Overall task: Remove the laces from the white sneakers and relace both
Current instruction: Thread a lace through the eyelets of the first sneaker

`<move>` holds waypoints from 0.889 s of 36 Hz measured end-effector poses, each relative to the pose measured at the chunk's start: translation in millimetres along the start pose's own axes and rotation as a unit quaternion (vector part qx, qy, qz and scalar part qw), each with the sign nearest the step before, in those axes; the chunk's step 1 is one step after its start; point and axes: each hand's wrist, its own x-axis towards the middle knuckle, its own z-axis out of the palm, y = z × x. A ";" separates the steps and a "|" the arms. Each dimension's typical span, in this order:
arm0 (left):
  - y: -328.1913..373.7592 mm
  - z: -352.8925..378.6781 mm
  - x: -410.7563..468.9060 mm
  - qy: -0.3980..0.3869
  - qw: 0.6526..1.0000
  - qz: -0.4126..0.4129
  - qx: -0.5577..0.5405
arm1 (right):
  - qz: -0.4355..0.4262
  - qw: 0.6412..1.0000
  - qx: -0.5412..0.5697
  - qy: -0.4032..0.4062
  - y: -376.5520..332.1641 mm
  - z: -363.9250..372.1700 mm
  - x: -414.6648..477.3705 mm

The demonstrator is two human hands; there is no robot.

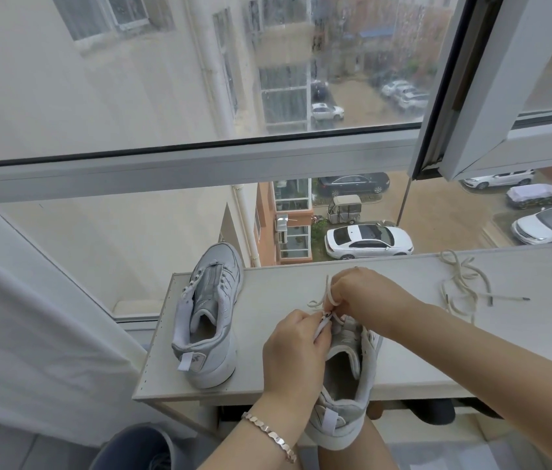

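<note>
- A white leather sneaker with grey panels (352, 395) lies heel towards the person at the white desk's (505, 340) near edge; its tongue label is too blurred to read.
- The left hand (296, 347), wrist in a silver chain bracelet (268, 432), grips its eyelet flap.
- The right hand (366, 300) pinches a cream lace (329, 290) above the eyelets.
- A matching unlaced sneaker (207, 320) stands at 9 o'clock; its heel logo is unreadable.
- A loose cream lace (464, 290) lies at 2 o'clock.
</note>
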 end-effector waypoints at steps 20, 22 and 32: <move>-1.5 1.9 -0.9 0.004 1.000 -0.005 -0.004 | -0.023 0.999 0.048 0.007 4.8 2.6 2.5; -2.2 2.3 -0.8 0.007 1.000 -0.002 -0.004 | -0.013 0.997 0.075 0.004 5.6 4.2 5.3; -3.5 3.9 -3.4 0.022 1.000 0.015 -0.008 | 0.002 0.982 0.188 -0.002 14.4 10.9 0.7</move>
